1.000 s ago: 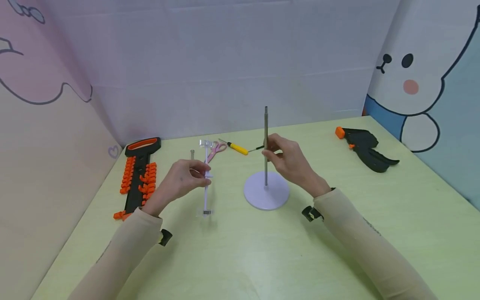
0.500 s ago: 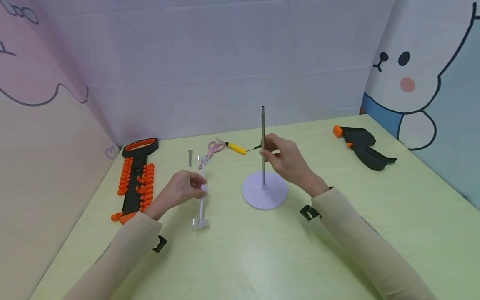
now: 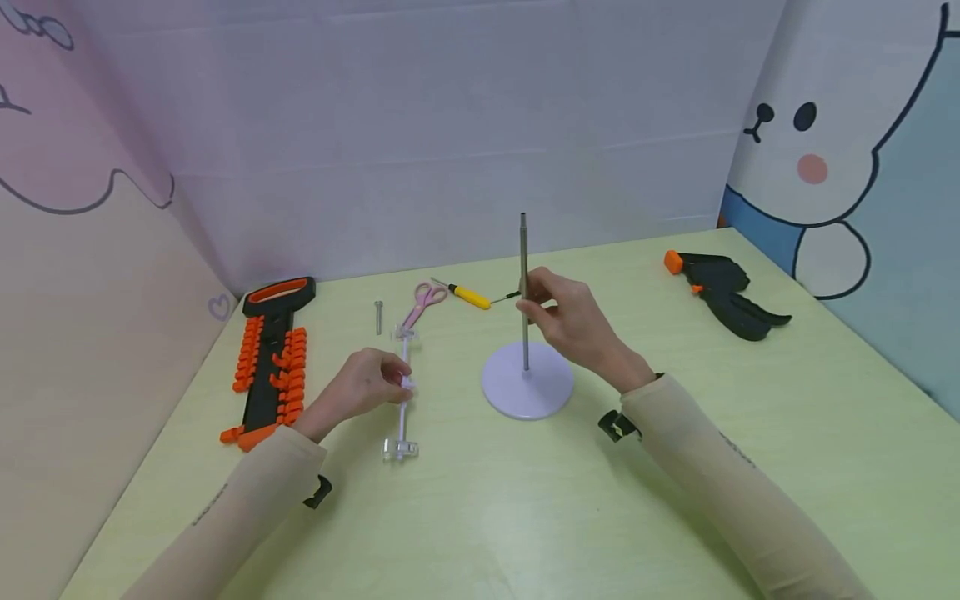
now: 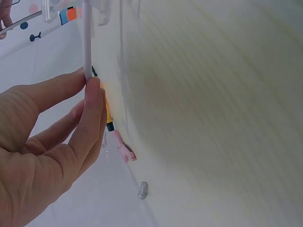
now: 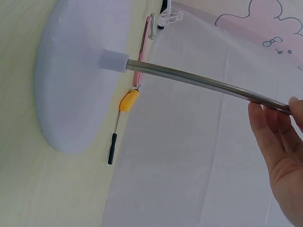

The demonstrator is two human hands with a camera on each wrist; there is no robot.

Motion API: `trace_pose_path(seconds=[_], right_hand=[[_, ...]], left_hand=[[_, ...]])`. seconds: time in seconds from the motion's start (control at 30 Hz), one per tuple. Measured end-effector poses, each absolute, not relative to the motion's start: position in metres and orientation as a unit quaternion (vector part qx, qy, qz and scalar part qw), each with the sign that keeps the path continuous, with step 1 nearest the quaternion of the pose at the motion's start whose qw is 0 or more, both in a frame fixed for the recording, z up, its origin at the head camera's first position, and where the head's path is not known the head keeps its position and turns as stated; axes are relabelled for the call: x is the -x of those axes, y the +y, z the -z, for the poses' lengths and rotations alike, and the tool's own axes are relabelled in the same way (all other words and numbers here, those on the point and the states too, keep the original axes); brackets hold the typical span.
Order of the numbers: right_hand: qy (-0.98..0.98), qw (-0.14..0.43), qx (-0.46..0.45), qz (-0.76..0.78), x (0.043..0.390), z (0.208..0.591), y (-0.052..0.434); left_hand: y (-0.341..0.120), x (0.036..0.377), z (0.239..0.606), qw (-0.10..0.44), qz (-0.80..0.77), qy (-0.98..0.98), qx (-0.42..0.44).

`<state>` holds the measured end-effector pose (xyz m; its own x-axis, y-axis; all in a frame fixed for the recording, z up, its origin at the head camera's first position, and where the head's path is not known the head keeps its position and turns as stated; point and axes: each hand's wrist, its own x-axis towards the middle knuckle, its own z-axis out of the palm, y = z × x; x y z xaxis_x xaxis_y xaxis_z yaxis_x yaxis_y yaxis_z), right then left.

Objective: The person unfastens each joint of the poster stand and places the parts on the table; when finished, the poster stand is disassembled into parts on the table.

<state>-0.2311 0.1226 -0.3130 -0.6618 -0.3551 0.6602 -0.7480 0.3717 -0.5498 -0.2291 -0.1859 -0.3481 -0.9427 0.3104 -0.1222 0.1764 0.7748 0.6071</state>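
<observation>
In the head view my left hand [image 3: 363, 383] pinches a thin white rod [image 3: 402, 425] near its middle. Clear plastic clips [image 3: 401, 449] sit at both of its ends. Thumb and fingertips meet on that rod [image 4: 87, 42] in the left wrist view; whether it touches the table I cannot tell. My right hand [image 3: 573, 321] holds an upright metal pole [image 3: 524, 250] between thumb and fingers, partway up. The pole rises from a round white base [image 3: 528, 400] standing on the table. In the right wrist view the pole [image 5: 189, 78] fits into a short white collar [image 5: 113, 61].
Behind the rod lie a screw [image 3: 378, 317], pink scissors [image 3: 422, 307] and a yellow-handled screwdriver [image 3: 472, 297]. A black rack with orange clips [image 3: 266, 367] lies at left. The black and orange clamp-like tool [image 3: 723, 292] is at right. Printed sheets [image 3: 450, 125] enclose the table.
My left hand has lowered the white rod and brought it slightly nearer to me, uncovering the screw and scissors. The right hand keeps its hold on the pole. The head view has shifted slightly.
</observation>
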Motion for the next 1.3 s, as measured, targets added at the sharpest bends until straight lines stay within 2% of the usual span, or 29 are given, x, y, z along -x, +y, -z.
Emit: trace_pose_path(seconds=[0.63, 0.9, 1.3], right_hand=[[-0.804, 0.215, -0.334, -0.443, 0.231, 0.315, 0.124], [-0.802, 0.218, -0.34, -0.441, 0.232, 0.316, 0.123], [-0.804, 0.219, -0.34, -0.436, 0.232, 0.316, 0.122]], left_hand=[[-0.184, 0.227, 0.358, 0.106, -0.255, 0.953, -0.125], [-0.182, 0.224, 0.347, 0.079, -0.213, 0.96, -0.166], [-0.157, 0.224, 0.334, 0.017, -0.193, 0.937, -0.292]])
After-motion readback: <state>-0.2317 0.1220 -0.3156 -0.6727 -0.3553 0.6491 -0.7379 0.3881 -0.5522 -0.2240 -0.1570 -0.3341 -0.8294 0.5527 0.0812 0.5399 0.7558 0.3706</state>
